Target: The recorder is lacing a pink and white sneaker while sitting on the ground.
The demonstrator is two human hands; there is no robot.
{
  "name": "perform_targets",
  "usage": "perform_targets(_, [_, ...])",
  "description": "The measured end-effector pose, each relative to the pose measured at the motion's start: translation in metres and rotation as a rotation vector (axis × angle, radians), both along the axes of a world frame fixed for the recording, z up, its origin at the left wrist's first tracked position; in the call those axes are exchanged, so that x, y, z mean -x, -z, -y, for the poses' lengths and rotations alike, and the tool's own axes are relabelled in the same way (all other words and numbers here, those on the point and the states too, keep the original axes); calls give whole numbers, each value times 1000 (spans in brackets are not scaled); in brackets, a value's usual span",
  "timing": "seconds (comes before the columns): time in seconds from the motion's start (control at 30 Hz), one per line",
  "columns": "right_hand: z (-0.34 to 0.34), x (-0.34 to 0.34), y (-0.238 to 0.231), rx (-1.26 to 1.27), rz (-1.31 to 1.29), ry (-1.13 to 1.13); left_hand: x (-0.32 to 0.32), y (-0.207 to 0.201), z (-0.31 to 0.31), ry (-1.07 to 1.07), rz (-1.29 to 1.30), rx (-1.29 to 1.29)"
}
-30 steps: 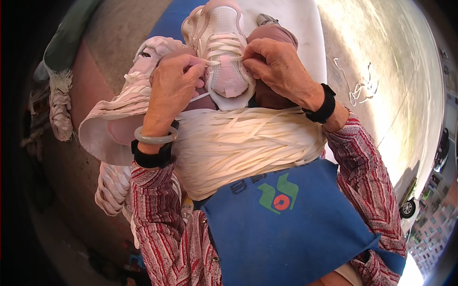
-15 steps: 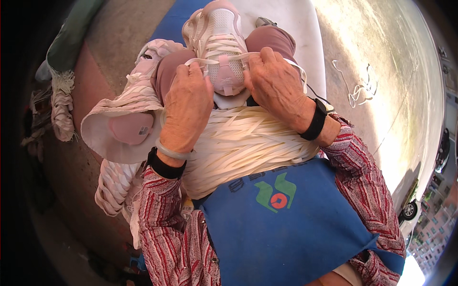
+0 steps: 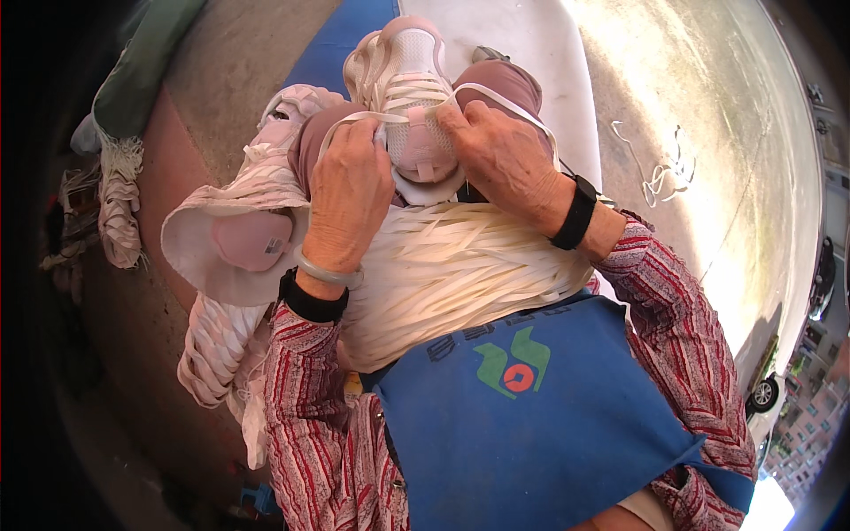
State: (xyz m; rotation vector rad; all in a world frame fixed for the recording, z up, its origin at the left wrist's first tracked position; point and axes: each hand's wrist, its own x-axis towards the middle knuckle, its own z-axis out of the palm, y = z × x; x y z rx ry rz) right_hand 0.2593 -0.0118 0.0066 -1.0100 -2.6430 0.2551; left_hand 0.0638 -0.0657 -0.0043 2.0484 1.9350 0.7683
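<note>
A pink-and-white sneaker [image 3: 413,58] stands between my knees, its tongue toward me and pale laces threaded across its front. Both my hands are at the tongue, one on either side. Closed at the fingertips, my left hand [image 3: 351,190] pinches a flat white shoelace [image 3: 386,116] that loops out over the left knee. My right hand [image 3: 506,164] is also pinched, over the tongue's right edge, on the lace whose other stretch arches over the right knee. Its fingertips partly hide the lace. Below the hands, a thick bundle of cream shoelaces [image 3: 474,265] lies across my lap.
Left of my left hand are another pink-and-white shoe [image 3: 252,241] and several pale shoe pieces. A blue apron [image 3: 531,425] covers my lap. Loose white laces [image 3: 660,177] lie on the concrete floor at right. A dark green roll [image 3: 142,88] stands at far left.
My right hand has shifted left across the tongue, nearer my left hand. The lace at right now arches higher over the knee. My left hand still pinches its lace.
</note>
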Motion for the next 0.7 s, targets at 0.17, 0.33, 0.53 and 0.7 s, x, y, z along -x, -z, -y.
perform_targets(0.17, [-3,16,-8,-244,31,-37,6,-6,9,-37,-7,-9])
perform_targets(0.33, [-12,20,-3,-150,-75,-134,4,-5,8,-57,102,25])
perform_targets(0.53, [25,38,-31,480,-503,-288,13,0,8,0,244,-24])
perform_targets(0.7, [0,42,0,378,-291,-88,17,8,1,-137,346,103])
